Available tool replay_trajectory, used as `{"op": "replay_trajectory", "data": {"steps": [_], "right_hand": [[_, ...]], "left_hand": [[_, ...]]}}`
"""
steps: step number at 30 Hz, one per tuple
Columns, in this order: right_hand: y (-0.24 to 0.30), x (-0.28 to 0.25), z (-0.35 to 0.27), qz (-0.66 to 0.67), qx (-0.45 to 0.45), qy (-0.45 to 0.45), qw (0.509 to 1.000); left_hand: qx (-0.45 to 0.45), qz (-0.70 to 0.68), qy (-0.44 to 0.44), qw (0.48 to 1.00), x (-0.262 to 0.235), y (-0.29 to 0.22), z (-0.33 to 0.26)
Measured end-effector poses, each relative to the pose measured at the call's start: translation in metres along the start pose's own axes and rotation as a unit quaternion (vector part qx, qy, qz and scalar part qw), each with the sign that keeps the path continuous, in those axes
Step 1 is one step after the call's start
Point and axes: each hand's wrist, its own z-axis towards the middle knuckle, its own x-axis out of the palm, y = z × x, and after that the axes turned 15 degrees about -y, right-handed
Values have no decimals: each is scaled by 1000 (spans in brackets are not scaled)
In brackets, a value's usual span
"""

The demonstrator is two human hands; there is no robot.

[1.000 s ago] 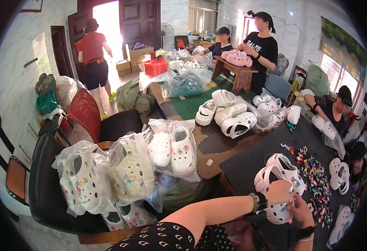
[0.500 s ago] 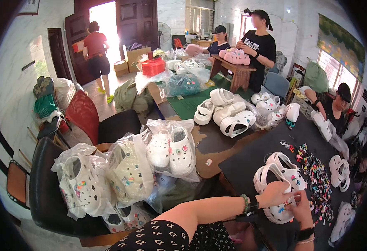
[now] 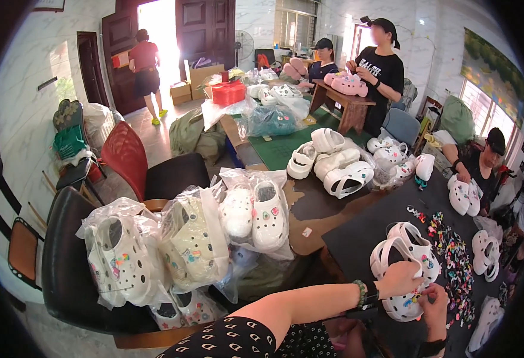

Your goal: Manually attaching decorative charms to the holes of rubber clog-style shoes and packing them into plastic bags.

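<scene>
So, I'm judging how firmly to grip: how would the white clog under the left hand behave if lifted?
The white clog is probably light for its size, since holes pierce it. It should stay fairly stiff, as its toe stands domed without sagging.

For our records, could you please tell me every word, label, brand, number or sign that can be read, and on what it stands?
I won't copy wording, but it shows here:
Standing co-worker's black T-shirt: pale lettering.
Wearer's black sleeve: repeated pale letter-like motif.
Wall frame, upper left: cut off, too small to read.
Pale card on the table: too small to read.
</scene>
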Motion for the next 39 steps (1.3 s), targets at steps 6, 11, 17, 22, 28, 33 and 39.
{"op": "replay_trajectory", "data": {"steps": [6,11,17,22,28,33,39], "right_hand": [[10,2,10,259,311,79,911],[-2,6,6,248,285,79,922],[5,17,-5,246,242,30,938],[10,6,-12,202,201,11,959],[32,24,-16,47,-5,-63,997],[34,9,-26,52,71,-69,994],[35,8,-24,22,71,-55,996]], "left_hand": [[-1,12,26,1000,-2,1,0],[-13,-33,18,999,-5,3,-6],[9,-36,11,999,-12,2,-9],[54,-67,4,996,2,12,-12],[14,-89,14,996,-30,13,-1],[16,-38,42,998,-18,8,1],[-3,-45,57,997,-17,14,1]]}}
